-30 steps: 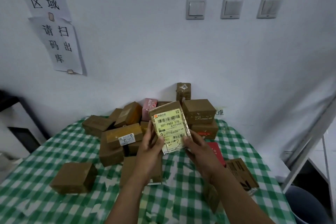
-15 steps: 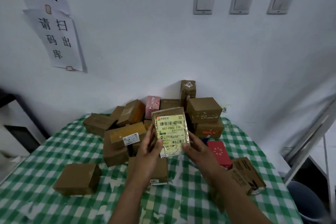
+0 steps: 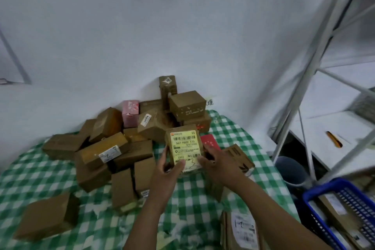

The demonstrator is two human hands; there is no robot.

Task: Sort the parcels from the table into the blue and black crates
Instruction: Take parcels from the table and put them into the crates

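At 8 o'clock from the parcel you hold, a lone brown box [image 3: 46, 216] sits apart on the checked table [image 3: 30, 176]. The heap of brown parcels [image 3: 113, 148] spreads from 9 to 12 o'clock, banked against the wall, with a pink box [image 3: 130, 113] among them. Your left hand [image 3: 165, 172] pinches the labelled parcel [image 3: 183, 146] at its lower left, thumb on the label and fingers curled behind. You hold the parcel upright over the middle of the table, label toward you, likely so you can read it and choose a crate. Your right hand [image 3: 218, 165] pinches the lower right corner the same way. A red box [image 3: 210, 141] lies just behind at 2 o'clock. The blue crate [image 3: 322, 186] waits at 4 o'clock, with parcels already in it. Another parcel [image 3: 241, 229] at the table edge lies close under that path. The black crate is out of view.
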